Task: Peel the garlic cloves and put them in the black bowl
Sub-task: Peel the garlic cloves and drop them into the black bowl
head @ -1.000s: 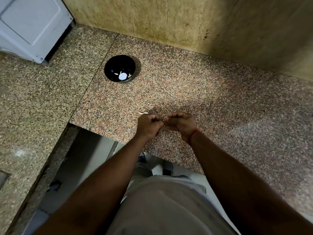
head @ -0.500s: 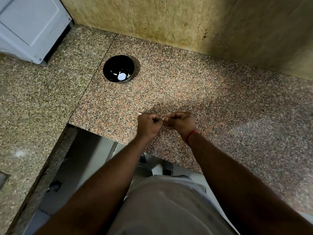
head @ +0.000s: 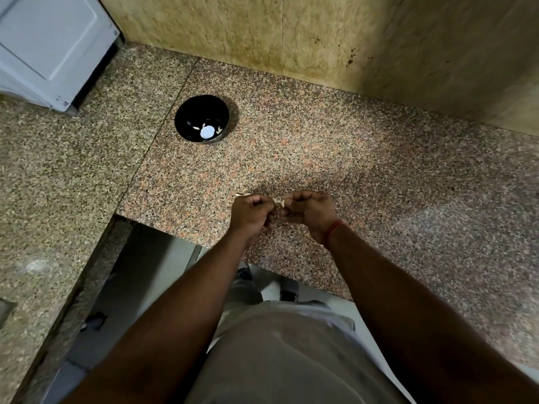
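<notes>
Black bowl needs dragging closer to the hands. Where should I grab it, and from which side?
Pinch the near rim of the black bowl, coming from the front. It stands upright and open on the counter, with the cloves low inside.

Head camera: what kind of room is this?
Probably a kitchen. There is a speckled granite counter against a stone wall, a white appliance at the corner, and both hands peeling garlic near a black bowl.
</notes>
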